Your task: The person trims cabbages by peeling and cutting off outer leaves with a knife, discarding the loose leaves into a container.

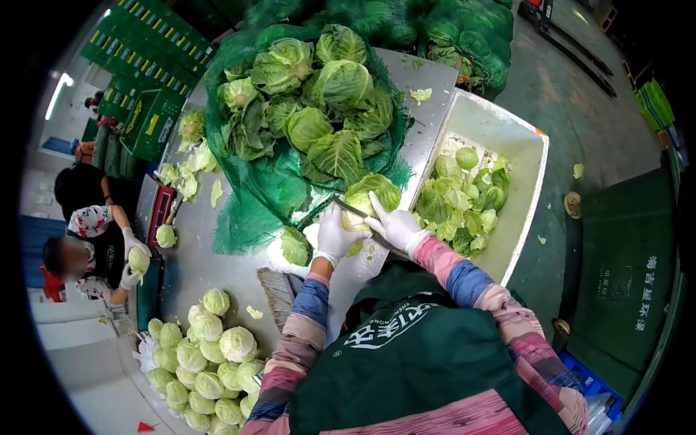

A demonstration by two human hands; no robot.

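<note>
Above the metal table's near edge, my gloved left hand (336,233) holds a cabbage (375,194) from its left side, fingers wrapped round it. My gloved right hand (395,225) is closed on a knife (360,212), whose dark blade lies across the cabbage's pale base. Just beyond, a green net (246,210) lies open around a heap of untrimmed cabbages (308,129). A loose leaf (295,246) rests left of my left hand. To the right, a white foam box (523,145) holds cut leaves (453,199).
Trimmed cabbages (206,362) are piled at the lower left, near a brush (277,293). A co-worker (94,254) holds a cabbage beside a red scale (161,210). Green crates (148,54) stand upper left, full net bags (464,43) behind, and a green bin (623,283) at right.
</note>
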